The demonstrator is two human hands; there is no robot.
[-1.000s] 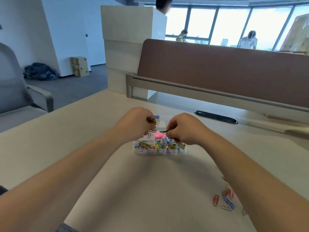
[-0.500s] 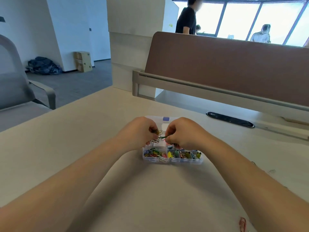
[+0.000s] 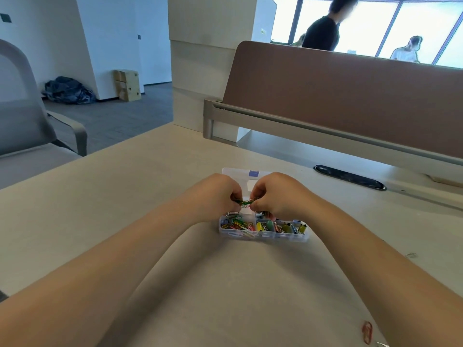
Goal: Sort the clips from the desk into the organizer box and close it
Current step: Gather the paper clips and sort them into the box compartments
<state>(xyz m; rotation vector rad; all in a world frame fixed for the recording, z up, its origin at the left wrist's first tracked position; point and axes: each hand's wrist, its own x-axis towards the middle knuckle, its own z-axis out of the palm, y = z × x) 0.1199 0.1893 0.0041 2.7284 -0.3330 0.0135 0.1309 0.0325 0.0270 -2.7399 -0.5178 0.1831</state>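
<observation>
Nearest, at five o'clock in the view, a red paper clip (image 3: 367,335) lies loose on the pale desk (image 3: 175,284), just beside the right forearm. Both bare forearms run up from the lower corners and meet near the centre, over the organizer box (image 3: 263,236). This clear box sits open on the desk. Its front left compartment holds a tangle of coloured paper clips (image 3: 238,225), and the compartments to the right hold small binder clips (image 3: 288,227) in yellow, green and other colours. The left hand (image 3: 218,194) and right hand (image 3: 278,194) are both curled tight, fingertips pinching a small bunch of green paper clips (image 3: 246,203) between them just above the box. The knuckles and wrists hide most of its back row. Beyond the hands, at twelve o'clock, the clear lid (image 3: 233,171) lies flat with a blue latch (image 3: 253,173) on its far edge. A dark oval cable grommet (image 3: 350,177) is set in the desk at two o'clock, under a brown partition (image 3: 338,96). A grey chair (image 3: 25,121) stands at nine o'clock. Farther off at ten o'clock, a wooden box (image 3: 127,85) and a dark bag (image 3: 69,90) rest on the floor. Two people (image 3: 323,31) are by the bright windows at one o'clock.
</observation>
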